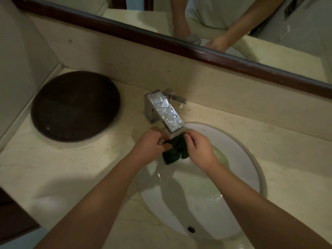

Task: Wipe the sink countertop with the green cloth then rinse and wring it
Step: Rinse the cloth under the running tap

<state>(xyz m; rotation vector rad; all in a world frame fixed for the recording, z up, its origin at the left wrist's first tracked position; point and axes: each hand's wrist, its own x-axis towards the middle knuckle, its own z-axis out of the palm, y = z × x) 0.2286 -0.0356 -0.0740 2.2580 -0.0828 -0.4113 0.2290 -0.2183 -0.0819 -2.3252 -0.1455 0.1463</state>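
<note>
The dark green cloth (175, 150) is bunched up under the spout of the chrome faucet (162, 109), above the white sink basin (240, 151). My left hand (150, 145) grips its left end and my right hand (199, 145) grips its right end. Both hands hold it just over the back of the bowl. Water wets the basin below the cloth, and greenish water pools at the right of the bowl. The beige marble countertop (53, 168) surrounds the sink.
A round dark brown lid or mat (75, 106) lies on the counter at the left. The faucet's lever (177, 97) points right. A mirror with a dark wooden frame (179, 45) runs along the back wall. The overflow hole (191, 229) sits at the basin's near side.
</note>
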